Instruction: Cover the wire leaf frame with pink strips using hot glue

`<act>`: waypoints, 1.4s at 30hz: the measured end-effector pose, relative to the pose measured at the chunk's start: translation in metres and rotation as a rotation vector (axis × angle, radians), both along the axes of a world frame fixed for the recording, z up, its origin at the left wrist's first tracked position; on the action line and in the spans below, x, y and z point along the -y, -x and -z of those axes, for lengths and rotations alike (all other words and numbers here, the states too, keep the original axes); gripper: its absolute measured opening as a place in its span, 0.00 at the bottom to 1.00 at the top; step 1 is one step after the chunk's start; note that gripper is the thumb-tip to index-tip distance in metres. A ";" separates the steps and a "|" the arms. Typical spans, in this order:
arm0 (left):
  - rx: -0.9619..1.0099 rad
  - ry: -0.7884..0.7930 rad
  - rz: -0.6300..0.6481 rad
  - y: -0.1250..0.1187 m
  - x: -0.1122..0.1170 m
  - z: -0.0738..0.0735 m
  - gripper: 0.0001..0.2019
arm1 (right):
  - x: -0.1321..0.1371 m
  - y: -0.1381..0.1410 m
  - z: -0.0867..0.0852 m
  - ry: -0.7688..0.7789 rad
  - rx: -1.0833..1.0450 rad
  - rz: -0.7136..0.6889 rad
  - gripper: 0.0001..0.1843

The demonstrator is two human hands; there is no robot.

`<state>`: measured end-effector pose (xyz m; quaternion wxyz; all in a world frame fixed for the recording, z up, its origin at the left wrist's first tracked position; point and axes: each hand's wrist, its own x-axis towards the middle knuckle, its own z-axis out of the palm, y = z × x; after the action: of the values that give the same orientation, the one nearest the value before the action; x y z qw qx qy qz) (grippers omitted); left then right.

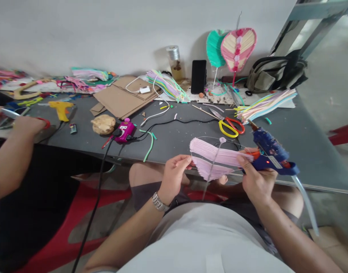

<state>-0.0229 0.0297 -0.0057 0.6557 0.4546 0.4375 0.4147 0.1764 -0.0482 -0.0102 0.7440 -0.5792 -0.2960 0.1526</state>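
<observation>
A light pink fan (219,156) made of pipe-cleaner strips on a thin wire frame is held in front of my body, over the table's front edge. It has a gap across its middle and a small pink flower at the top of its stem. Thumb and fingers of my left hand (175,174) pinch its left edge. My right hand (257,182) is closed around a blue hot glue gun (272,149), its thumb also pressing the fan's right end. The gun's nozzle points up and left, its red light is lit, and a glue stick hangs from its back.
Red-and-yellow scissors (232,127), pipe-cleaner bundles (266,106), a phone (198,77), cardboard (125,94) and a purple power adapter (125,131) with black cords lie on the table (179,142). Finished fans (238,49) stand behind. At left, a co-worker's hands (27,127) hold scissors near a yellow glue gun (61,110).
</observation>
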 end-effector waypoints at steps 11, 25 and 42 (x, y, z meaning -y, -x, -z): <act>-0.055 -0.020 -0.096 -0.008 0.000 -0.003 0.07 | 0.001 0.001 -0.002 0.061 -0.026 -0.041 0.16; 0.235 0.185 0.061 -0.021 0.017 0.001 0.14 | -0.020 -0.016 -0.011 0.130 -0.481 -0.247 0.23; 0.187 0.159 -0.075 -0.024 0.011 -0.006 0.14 | -0.014 -0.022 -0.005 0.140 -0.408 -0.217 0.21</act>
<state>0.0007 0.0190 0.0005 0.7117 0.3438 0.4228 0.4434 0.1988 -0.0340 -0.0048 0.7258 -0.5514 -0.1887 0.3654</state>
